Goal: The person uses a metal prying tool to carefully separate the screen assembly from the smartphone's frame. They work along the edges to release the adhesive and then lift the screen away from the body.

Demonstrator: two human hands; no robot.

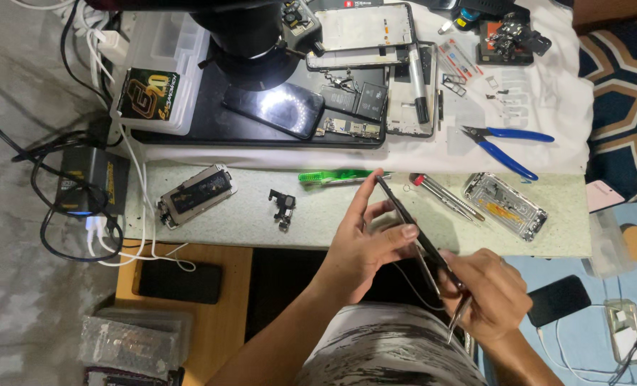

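Black phone (413, 227) gripped between both hands.

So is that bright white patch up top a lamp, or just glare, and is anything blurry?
Head view: the patch is glare, a ring-shaped light reflected off the dark phone screen under the microscope. The left hand and right hand holding the thin phone look reasonably sharp; straight edges bow slightly near the corners.
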